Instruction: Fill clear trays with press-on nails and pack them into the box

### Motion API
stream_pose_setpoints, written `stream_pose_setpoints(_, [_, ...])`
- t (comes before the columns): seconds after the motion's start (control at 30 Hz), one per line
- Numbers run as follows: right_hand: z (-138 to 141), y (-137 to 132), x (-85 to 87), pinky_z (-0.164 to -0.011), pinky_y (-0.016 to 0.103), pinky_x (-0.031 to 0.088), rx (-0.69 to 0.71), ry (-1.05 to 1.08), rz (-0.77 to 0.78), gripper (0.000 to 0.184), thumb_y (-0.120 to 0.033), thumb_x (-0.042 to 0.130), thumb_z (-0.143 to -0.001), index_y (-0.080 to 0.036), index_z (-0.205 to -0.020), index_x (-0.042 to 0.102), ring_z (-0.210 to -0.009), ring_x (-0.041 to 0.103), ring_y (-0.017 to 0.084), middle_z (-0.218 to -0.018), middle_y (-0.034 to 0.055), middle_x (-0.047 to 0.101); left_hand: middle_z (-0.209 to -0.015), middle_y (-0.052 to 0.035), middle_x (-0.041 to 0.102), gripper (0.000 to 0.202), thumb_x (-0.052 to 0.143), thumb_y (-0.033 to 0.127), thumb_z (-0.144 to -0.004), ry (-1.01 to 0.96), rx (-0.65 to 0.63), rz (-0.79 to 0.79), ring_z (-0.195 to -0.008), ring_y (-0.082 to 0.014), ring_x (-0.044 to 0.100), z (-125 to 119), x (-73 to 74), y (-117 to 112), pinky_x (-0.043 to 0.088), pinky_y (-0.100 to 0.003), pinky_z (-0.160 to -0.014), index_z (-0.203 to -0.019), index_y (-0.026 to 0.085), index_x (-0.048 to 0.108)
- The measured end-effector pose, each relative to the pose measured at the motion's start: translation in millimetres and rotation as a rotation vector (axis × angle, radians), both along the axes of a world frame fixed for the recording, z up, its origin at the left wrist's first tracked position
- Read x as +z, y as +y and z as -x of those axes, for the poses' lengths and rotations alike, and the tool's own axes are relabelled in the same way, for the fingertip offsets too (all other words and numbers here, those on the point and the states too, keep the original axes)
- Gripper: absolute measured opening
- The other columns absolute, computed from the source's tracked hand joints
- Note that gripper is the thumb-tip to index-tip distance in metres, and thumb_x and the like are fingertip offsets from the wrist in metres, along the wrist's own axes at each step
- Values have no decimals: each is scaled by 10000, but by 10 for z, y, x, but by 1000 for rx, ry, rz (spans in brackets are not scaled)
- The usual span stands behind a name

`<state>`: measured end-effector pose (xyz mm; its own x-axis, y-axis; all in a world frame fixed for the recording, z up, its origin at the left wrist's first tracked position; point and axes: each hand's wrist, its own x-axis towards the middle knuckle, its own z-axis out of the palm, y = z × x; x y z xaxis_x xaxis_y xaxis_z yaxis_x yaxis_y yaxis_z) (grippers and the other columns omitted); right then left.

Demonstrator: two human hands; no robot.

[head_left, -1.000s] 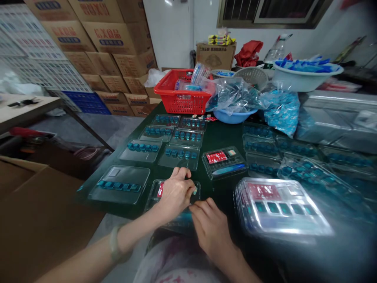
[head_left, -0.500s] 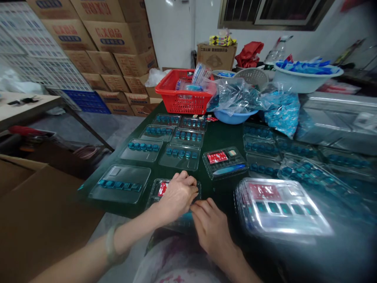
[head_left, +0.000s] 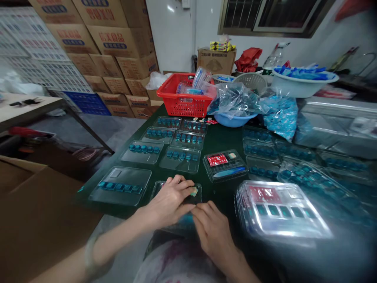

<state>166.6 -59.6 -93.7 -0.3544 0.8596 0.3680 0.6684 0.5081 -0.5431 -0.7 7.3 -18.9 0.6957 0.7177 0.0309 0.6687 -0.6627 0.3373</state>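
Note:
A clear plastic blister tray (head_left: 196, 193) lies at the near edge of the dark green table (head_left: 224, 139), mostly covered by my hands. My left hand (head_left: 169, 200) lies over the tray with its fingers stretched flat across it. My right hand (head_left: 210, 230) presses its fingertips on the tray's near right edge, fingers together and bent. A blue item inside the tray shows between the two hands. Another filled tray with a red card (head_left: 224, 164) lies just beyond, to the right.
Several clear trays with blue pieces (head_left: 180, 158) lie in rows on the table. A stack of filled trays (head_left: 279, 208) sits at my right. A red basket (head_left: 184, 94), a blue bowl (head_left: 234, 118), bags and a white basin (head_left: 303, 80) stand at the back. Cardboard boxes (head_left: 118, 39) are stacked at left.
My left hand has flattened and slid slightly toward me over the tray. The view has tilted down a little. My right hand stays at the tray's near edge.

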Motion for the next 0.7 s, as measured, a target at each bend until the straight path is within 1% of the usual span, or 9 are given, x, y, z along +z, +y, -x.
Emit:
stream_pose_setpoints(0.13, [-38, -4, 28, -747, 331, 445, 2, 61, -28, 245, -76, 403, -845, -186, -996, 560, -824, 510, 180, -919, 55, 582, -1248, -52, 495, 277, 485, 259, -849, 46, -18, -19, -1057, -262, 404, -50, -71, -36, 358, -430, -838, -1112, 214, 560])
stream_pose_setpoints(0.27, [-98, -50, 56, -800, 313, 452, -28, 193, -30, 279, -97, 431, -854, -190, -1103, 519, -940, 526, 178, -1049, 81, 549, -1161, -56, 541, 208, 440, 245, -874, -84, 34, -75, -1023, -233, 436, -125, 20, 85, 353, -408, -838, -953, 208, 629])
stream_pose_setpoints(0.33, [-116, -79, 34, -752, 298, 464, -77, 246, -64, 237, -124, 470, -852, -188, -1072, 531, -886, 549, 174, -984, 77, 568, -1033, -54, 597, 245, 430, 257, -883, -164, 39, -118, -953, -207, 475, -223, 87, 231, 356, -386, -830, -787, 181, 641])
stream_pose_setpoints(0.4, [-125, -98, -3, -659, 282, 461, -133, 279, -113, 120, -147, 506, -845, -191, -940, 564, -738, 555, 160, -811, 43, 582, -920, -52, 623, 286, 430, 261, -883, -214, 17, -157, -885, -191, 502, -384, 128, 429, 367, -366, -818, -692, 161, 618])
stream_pose_setpoints(0.43, [-129, -103, -20, -618, 274, 449, -157, 288, -138, 72, -151, 512, -843, -193, -864, 567, -670, 541, 151, -731, 25, 568, -924, -58, 623, 259, 434, 243, -878, -225, 4, -171, -882, -192, 510, -483, 132, 540, 375, -358, -814, -720, 158, 621])
stream_pose_setpoints(0.5, [-138, -109, -42, -583, 265, 432, -181, 285, -154, 107, -137, 490, -853, -197, -813, 568, -612, 518, 139, -665, 9, 543, -1047, -81, 598, 200, 440, 157, -844, -225, -24, -187, -937, -205, 517, -701, 109, 763, 391, -343, -813, -915, 166, 628])
stream_pose_setpoints(0.57, [-152, -118, -53, -622, 268, 447, -182, 262, -123, 183, -110, 446, -867, -200, -955, 579, -688, 544, 147, -754, 33, 568, -1024, -87, 617, 305, 454, 110, -803, -215, -35, -158, -896, -203, 555, -899, 62, 956, 418, -316, -770, -1067, 176, 591])
stream_pose_setpoints(0.63, [-169, -134, -67, -683, 281, 463, -187, 248, -90, 288, -100, 431, -869, -199, -1121, 530, -800, 560, 162, -888, 67, 578, -885, -74, 659, 295, 455, 135, -801, -217, -19, -118, -789, -194, 592, -1034, 19, 1096, 437, -291, -716, -1051, 163, 609])
stream_pose_setpoints(0.7, [-184, -155, -92, -680, 284, 466, -214, 259, -98, 243, -113, 452, -862, -197, -1067, 554, -792, 560, 165, -870, 64, 577, -797, -60, 672, 285, 420, 150, -816, -234, 8, -97, -746, -189, 608, -1078, 1, 1183, 445, -283, -703, -1009, 154, 631])
